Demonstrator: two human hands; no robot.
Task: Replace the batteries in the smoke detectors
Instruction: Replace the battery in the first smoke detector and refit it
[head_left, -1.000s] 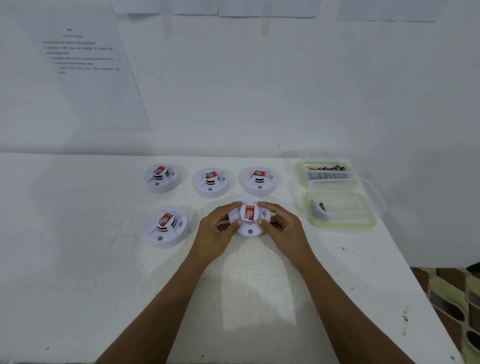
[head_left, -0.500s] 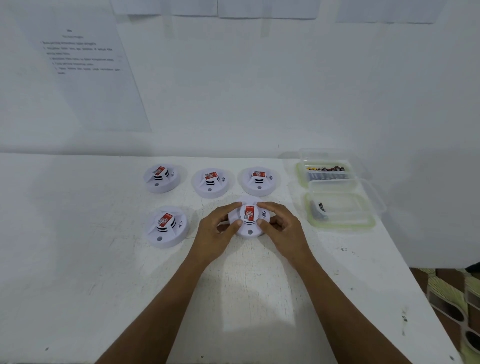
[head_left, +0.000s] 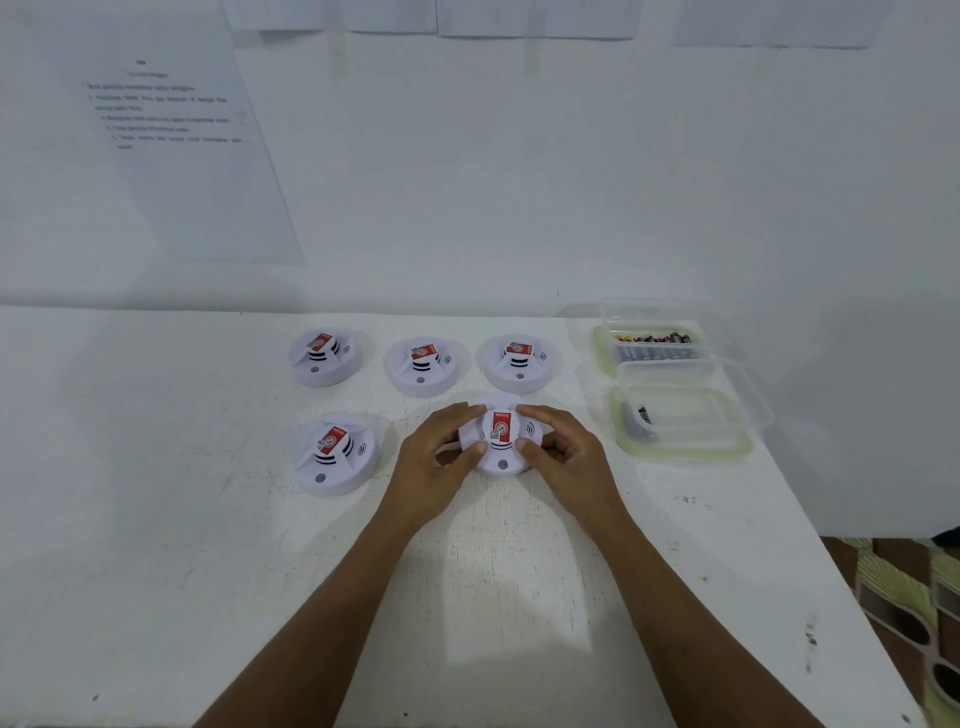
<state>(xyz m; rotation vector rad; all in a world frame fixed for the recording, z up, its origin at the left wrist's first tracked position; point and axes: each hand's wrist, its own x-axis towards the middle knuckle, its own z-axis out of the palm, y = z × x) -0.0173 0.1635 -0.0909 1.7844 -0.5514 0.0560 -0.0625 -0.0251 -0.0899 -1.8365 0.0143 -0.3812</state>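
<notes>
A round white smoke detector (head_left: 501, 441) with a red label lies on the white table (head_left: 156, 519), near the middle. My left hand (head_left: 434, 462) grips its left side and my right hand (head_left: 566, 457) grips its right side, thumbs on top. Several more white detectors lie around it: one to the left (head_left: 332, 454) and three in a back row (head_left: 322, 358), (head_left: 423, 366), (head_left: 519, 361). A clear tub (head_left: 652, 345) at the back right holds several batteries. A nearer clear tub (head_left: 680, 423) holds one battery (head_left: 641, 421).
A printed sheet (head_left: 176, 130) hangs on the white wall behind the table. The table's right edge (head_left: 857, 597) runs diagonally, with patterned flooring (head_left: 914, 613) beyond it.
Both hands stay on the detector. My fingers have shifted slightly around its rim and the detector has turned a little; nothing else moved.
</notes>
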